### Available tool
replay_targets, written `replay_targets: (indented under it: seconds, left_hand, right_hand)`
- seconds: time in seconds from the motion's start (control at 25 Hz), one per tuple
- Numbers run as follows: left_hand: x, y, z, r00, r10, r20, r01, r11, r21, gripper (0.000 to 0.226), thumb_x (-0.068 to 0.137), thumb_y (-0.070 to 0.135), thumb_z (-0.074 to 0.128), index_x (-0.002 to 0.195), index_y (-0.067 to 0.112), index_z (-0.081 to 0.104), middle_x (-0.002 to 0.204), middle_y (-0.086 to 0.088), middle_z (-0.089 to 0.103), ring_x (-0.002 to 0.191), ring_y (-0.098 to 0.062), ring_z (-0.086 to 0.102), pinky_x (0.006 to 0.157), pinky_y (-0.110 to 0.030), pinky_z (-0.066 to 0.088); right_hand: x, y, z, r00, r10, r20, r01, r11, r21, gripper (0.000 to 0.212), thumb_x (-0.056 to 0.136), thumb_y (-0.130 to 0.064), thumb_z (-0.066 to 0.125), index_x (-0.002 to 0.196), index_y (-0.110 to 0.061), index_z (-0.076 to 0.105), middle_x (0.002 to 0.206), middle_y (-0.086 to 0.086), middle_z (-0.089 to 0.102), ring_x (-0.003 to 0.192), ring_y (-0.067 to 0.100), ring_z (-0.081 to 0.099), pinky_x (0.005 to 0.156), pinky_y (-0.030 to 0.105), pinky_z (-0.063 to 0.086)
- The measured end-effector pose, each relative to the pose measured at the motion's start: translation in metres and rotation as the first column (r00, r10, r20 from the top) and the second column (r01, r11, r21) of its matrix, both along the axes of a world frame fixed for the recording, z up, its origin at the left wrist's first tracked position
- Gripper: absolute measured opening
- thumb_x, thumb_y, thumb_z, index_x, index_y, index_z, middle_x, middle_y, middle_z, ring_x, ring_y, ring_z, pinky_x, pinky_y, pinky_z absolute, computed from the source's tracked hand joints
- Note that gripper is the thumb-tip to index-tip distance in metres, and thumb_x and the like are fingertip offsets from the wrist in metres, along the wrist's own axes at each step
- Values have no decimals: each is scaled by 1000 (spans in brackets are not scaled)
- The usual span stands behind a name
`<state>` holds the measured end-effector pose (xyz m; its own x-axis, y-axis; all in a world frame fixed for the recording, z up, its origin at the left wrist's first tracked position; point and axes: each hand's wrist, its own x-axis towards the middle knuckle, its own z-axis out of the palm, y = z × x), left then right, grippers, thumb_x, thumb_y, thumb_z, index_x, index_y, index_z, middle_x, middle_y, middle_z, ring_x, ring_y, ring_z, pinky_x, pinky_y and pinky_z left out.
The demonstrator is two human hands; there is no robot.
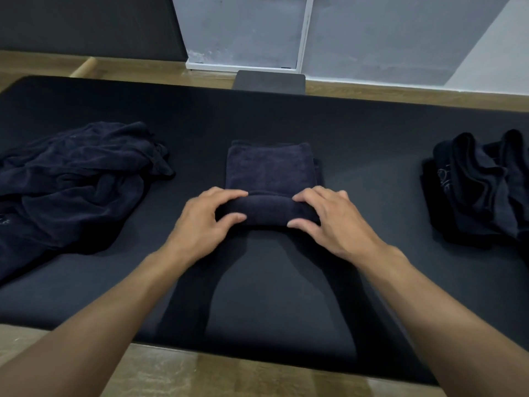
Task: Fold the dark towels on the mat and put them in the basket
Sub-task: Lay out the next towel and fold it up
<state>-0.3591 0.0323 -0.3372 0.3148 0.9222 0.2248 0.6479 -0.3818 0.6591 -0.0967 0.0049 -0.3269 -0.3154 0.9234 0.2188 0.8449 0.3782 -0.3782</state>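
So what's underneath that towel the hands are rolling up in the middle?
Only the black mat shows around the towel. Both hands, left and right, grip its rolled near edge. Anything directly beneath is covered.

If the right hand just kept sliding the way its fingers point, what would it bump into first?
The right hand points forward and leftward over the rolled near edge of the dark navy folded terry towel. It would probably meet that towel's flat part first, though exact finger direction is hard to judge.
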Motion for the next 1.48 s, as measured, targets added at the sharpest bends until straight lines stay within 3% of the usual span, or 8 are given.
replay_targets:
  seconds: [0.16, 0.36, 0.52, 0.72, 0.96, 1.16, 1.28, 1.48]
  left_hand:
    - [1, 24, 20, 985, 74, 158, -20, 948, -318, 25, 89, 28, 71, 113, 33, 72, 108, 12, 72, 105, -4, 65, 98, -27, 49]
    - [9, 3, 2, 905, -7, -426, 207, 881, 426, 44, 86, 34, 71, 122, 9, 66, 117, -8, 66, 105, -29, 61, 86, -42, 49]
    - [8, 11, 3, 930, -94, -356, 173, 965, 196, 54, 79, 27, 80, 128, 13, 63, 118, -5, 66, 109, -28, 60, 94, -43, 48]
    - [10, 46, 31, 997, -67, 46, 80, 888, -453, 21, 88, 34, 71, 108, 31, 73, 106, 16, 71, 107, -6, 64, 98, -24, 44]
    - [15, 8, 7, 911, -1, -413, 112, 963, 245, 62, 87, 58, 51, 133, 17, 59, 119, -2, 61, 106, -25, 53, 94, -39, 44]
    - [13, 28, 20, 990, -95, -102, 78, 985, -156, 39, 82, 35, 76, 119, 31, 66, 112, 8, 67, 104, -10, 60, 92, -21, 42]
    - [8, 47, 34, 989, -98, 111, 139, 868, -476, 18, 84, 28, 75, 99, 37, 70, 101, 13, 73, 93, 3, 65, 84, -15, 46]
    - [24, 50, 26, 993, 67, -98, -86, 977, -194, 14, 91, 39, 65, 102, 31, 70, 104, 8, 70, 101, -14, 64, 89, -36, 49]
  right_hand:
    - [2, 15, 14, 951, -168, -259, 65, 930, -363, 23, 87, -49, 66, 104, -35, 61, 105, -12, 67, 103, 8, 58, 88, 31, 47]
    - [-7, 14, 1, 932, -223, -286, 213, 975, -67, 16, 86, -36, 71, 94, -26, 61, 101, -8, 56, 96, 15, 55, 82, 31, 42]
    - [-6, -8, -16, 999, -42, -21, 46, 968, 248, 34, 81, -33, 77, 108, -16, 65, 113, -2, 62, 102, 21, 57, 81, 35, 40]
    - [6, 15, 18, 983, -71, -169, 26, 966, -255, 31, 82, -40, 75, 108, -28, 64, 106, -10, 67, 97, 12, 60, 85, 31, 48]
    - [3, 45, 13, 956, -198, -218, 110, 927, -358, 21, 90, -47, 64, 96, -28, 70, 97, -5, 64, 95, 13, 59, 84, 28, 44]
    - [-10, 18, -1, 956, -164, -242, 178, 983, 37, 29, 92, -51, 51, 107, -29, 64, 103, -9, 61, 96, 15, 58, 86, 38, 42]
    - [-10, 13, 5, 974, -123, -190, 109, 991, -80, 34, 91, -58, 50, 111, -32, 60, 105, -13, 64, 99, 14, 58, 89, 37, 39]
    - [-12, 49, 18, 913, -371, -170, 272, 865, -422, 29, 91, -56, 55, 86, -29, 62, 90, -7, 67, 92, 18, 59, 68, 29, 38]
